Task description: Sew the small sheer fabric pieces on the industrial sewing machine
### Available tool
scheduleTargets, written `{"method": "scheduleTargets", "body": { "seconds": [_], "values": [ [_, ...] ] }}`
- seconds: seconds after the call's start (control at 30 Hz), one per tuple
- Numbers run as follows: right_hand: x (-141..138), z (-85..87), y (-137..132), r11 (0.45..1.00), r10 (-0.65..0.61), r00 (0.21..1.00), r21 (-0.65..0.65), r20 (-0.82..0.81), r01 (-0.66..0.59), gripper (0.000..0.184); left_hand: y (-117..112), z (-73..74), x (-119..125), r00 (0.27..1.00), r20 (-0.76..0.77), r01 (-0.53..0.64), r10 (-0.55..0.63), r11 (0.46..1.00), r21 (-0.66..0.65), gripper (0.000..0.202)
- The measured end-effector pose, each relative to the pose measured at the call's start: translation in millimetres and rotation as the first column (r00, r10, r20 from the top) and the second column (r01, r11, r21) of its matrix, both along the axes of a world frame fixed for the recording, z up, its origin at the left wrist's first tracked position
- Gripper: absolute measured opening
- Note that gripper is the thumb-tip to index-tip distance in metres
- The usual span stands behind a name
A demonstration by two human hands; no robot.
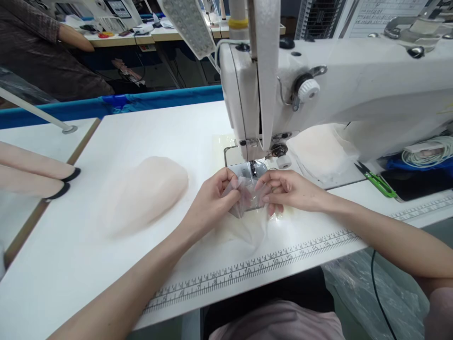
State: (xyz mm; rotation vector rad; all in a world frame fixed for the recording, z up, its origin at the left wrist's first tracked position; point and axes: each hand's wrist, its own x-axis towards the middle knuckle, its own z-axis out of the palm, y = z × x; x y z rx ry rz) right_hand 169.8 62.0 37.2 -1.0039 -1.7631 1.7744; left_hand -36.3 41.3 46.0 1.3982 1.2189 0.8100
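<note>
From where I stand, the person's left hand [214,191] and right hand [288,189] each pinch a piece of sheer fabric [253,231] between thumb and fingers, just in front of the presser foot [253,168] of a white sewing machine [339,80]. The fabric stretches across from one pinch to the other, and a loose part trails from the grip towards the person's body; it is so see-through that I can't tell its full outline or long axis.

Nearer the body than the grip, a printed ruler [262,264] runs along the table edge, its 10 and 12 readable. Far beyond the grip on the right, a sheet of paper [385,16] carries writing too small to read.

Left of the grip lies a rounded pale piece [155,189], its long axis slanting. Well to the right, green-handled snips [380,182] point their blades away from the person; past them, coiled white cord [430,152] rests on something blue, perhaps a container.
</note>
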Motion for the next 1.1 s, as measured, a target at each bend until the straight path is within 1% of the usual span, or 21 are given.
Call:
{"method": "scheduleTargets", "body": {
  "seconds": [0.07,0.17,0.23,0.33,0.4,0.5,0.53,0.6,0.63,0.7,0.73,0.8,0.83,0.9,0.97,1.03,1.1],
  "values": [
    [-4.2,-1.6,-3.8,0.995,-0.029,0.999,0.091,-0.029,0.032,0.024,0.1,-3.7,1.7,1.0,-0.002,0.0,0.0,0.999,0.039,0.016],
    [-8.6,-4.5,-8.3,0.964,-0.082,0.996,0.251,-0.016,0.083,0.027,-0.4,-8.9,3.7,0.999,-0.044,-0.011,0.015,0.995,0.1,0.034],
    [-9.2,-6.1,-9.5,0.945,-0.127,0.992,0.303,-0.015,0.125,0.03,-1.1,-10.7,4.1,0.997,-0.073,-0.02,0.029,0.993,0.114,0.037],
    [-8.3,-7.3,-9.1,0.933,-0.176,0.984,0.315,-0.017,0.173,0.036,-2.3,-9.6,3.7,0.998,-0.04,-0.041,0.045,0.996,0.082,0.033],
    [-7.9,-7.8,-8.2,0.933,-0.195,0.981,0.304,-0.014,0.19,0.034,-3.4,-6.5,3.4,0.998,0.018,-0.058,0.057,0.997,0.055,0.028],
    [-8.2,-9.4,-6.8,0.916,-0.242,0.97,0.322,-0.027,0.238,0.029,-5.0,-1.5,3.8,0.998,0.069,-0.011,0.008,0.999,0.05,0.013],
    [-8.4,-10.2,-6.5,0.906,-0.261,0.965,0.335,-0.035,0.257,0.027,-5.5,-0.7,4.2,0.999,0.049,0.012,-0.015,0.998,0.063,0.009],
    [-8.4,-11.6,-6.3,0.896,-0.284,0.957,0.339,-0.055,0.285,0.025,-6.2,-1.4,5.1,0.997,-0.056,0.054,-0.047,0.992,0.117,0.018],
    [-8.3,-12.1,-6.5,0.901,-0.285,0.956,0.321,-0.064,0.29,0.024,-6.5,-2.9,5.5,0.991,-0.12,0.07,-0.05,0.984,0.162,0.022],
    [-8.0,-12.4,-7.2,0.923,-0.276,0.958,0.256,-0.078,0.286,0.02,-7.0,-7.4,6.4,0.976,-0.215,0.106,-0.045,0.954,0.281,0.027],
    [-7.9,-12.3,-7.7,0.933,-0.27,0.959,0.222,-0.085,0.283,0.018,-7.3,-10.0,6.6,0.968,-0.248,0.125,-0.037,0.928,0.351,0.031],
    [-8.1,-11.7,-8.5,0.941,-0.268,0.958,0.185,-0.099,0.283,0.014,-7.9,-15.0,6.5,0.954,-0.3,0.156,0.002,0.851,0.501,0.038],
    [-8.4,-11.5,-8.9,0.938,-0.272,0.956,0.191,-0.11,0.289,0.013,-8.3,-17.1,6.0,0.944,-0.327,0.166,0.036,0.807,0.567,0.04],
    [-9.0,-11.2,-9.5,0.915,-0.284,0.949,0.256,-0.133,0.31,0.012,-8.9,-20.5,4.5,0.92,-0.378,0.186,0.109,0.726,0.662,0.041],
    [-9.4,-11.4,-10.1,0.87,-0.289,0.948,0.376,-0.134,0.318,0.013,-9.3,-23.0,2.5,0.893,-0.416,0.201,0.17,0.677,0.708,0.035],
    [-9.3,-11.9,-10.9,0.813,-0.275,0.954,0.5,-0.121,0.298,0.014,-9.4,-24.8,0.7,0.87,-0.445,0.208,0.212,0.66,0.722,0.023],
    [-8.7,-12.3,-11.6,0.759,-0.248,0.963,0.596,-0.107,0.262,0.016,-9.4,-25.7,-0.3,0.852,-0.464,0.206,0.244,0.659,0.723,0.013]
  ]
}}
